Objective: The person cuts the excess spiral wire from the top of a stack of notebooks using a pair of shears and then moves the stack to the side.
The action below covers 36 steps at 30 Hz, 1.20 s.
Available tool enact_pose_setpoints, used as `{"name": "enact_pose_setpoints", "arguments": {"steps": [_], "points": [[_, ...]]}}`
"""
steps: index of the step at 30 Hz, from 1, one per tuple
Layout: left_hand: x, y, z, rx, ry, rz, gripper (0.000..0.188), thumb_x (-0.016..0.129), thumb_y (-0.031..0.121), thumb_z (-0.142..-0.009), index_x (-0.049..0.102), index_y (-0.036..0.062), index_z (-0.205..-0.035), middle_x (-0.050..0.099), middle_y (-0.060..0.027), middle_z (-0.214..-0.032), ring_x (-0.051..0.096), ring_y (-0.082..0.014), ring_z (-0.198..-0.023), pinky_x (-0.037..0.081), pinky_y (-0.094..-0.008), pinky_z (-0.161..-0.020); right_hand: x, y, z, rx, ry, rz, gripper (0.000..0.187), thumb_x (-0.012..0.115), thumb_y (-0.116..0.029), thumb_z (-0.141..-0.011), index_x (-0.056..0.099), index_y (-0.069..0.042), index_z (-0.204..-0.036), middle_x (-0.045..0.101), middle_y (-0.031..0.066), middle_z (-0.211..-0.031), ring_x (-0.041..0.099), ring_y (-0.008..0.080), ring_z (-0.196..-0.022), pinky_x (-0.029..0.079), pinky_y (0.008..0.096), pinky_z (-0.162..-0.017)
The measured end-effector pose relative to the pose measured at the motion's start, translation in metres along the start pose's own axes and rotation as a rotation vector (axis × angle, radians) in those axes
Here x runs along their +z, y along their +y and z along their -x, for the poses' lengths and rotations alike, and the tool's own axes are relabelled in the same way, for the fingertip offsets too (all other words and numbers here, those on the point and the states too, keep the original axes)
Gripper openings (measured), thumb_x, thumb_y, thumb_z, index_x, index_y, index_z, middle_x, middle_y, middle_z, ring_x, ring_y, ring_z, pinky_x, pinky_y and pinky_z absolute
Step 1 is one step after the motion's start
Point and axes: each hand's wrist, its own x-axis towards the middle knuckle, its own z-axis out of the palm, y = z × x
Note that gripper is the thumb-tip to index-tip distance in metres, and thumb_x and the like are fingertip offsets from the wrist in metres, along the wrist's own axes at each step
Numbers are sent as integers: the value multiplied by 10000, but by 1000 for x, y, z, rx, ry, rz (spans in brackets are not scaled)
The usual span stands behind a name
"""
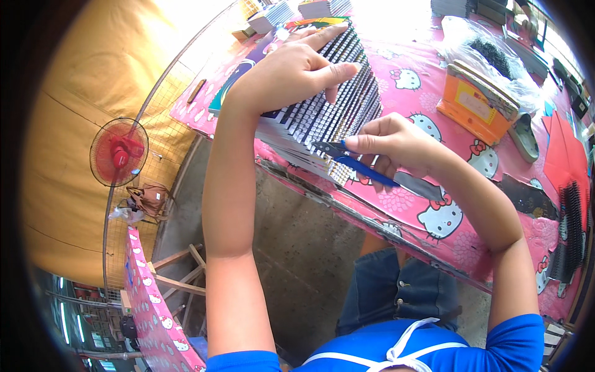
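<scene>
The left hand (288, 73) is resting, thumb and forefinger spread, on a stack of bound booklets (354, 84) lying beneath it. The right hand (392, 146) is gripping blue-handled pliers (367, 168) at the stack's near end. An orange box (474, 105) is sitting beyond the right hand.

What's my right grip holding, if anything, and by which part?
Your right grip holds a plier-like tool by its blue handle, near the dark head.

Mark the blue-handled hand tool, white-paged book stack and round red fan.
Blue-handled hand tool (370, 169): head view, blue handle.
White-paged book stack (348, 102): head view, striped edges.
Round red fan (120, 155): head view, centre hub.
</scene>
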Motion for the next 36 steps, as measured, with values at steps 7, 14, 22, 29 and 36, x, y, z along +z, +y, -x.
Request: {"name": "enact_pose_setpoints", "arguments": {"steps": [7,14,22,29,36], "points": [[1,-1,2,-1,-1,43,451,568,438,-921,736,98,-679,381,-141,-1508,273,-287,-1429,116,-405,-1169,17,18,9,-650,430,707,440,756,-371,-792,630,-12,-1013,663,166,-882,670,292,-835,530,402,-736],[1,-1,-1,12,-1,12,431,572,427,-919,747,97,-702,381,-134,-1509,300,-287,-1418,121,-401,-1169,11,5,5,-275,220,502,371,758,-330,-816,649,-1,-949,666,88,-751,626,197,-632,512,319,-596],[1,-3,3,6,9,35,434,580,430,-918,748,93,-702,382,-124,-1510,304,-289,-1415,140,-398,-1166,12,8,12,-327,254,554,437,727,-362,-824,615,-23,-1075,665,161,-865,674,249,-795,530,383,-705],[1,0,0,11,19,57,429,594,442,-905,745,100,-695,395,-135,-1500,304,-289,-1415,133,-399,-1168,8,26,4,-841,531,1037,386,757,-316,-763,638,-45,-1011,634,120,-884,632,268,-842,490,398,-721],[4,-5,2,0,57,45,469,625,519,-870,761,109,-687,408,-140,-1488,384,-301,-1370,242,-370,-1135,-8,-10,1,157,42,78,430,748,-387,-831,664,29,-901,665,74,-693,640,125,-616,514,261,-578]]}}
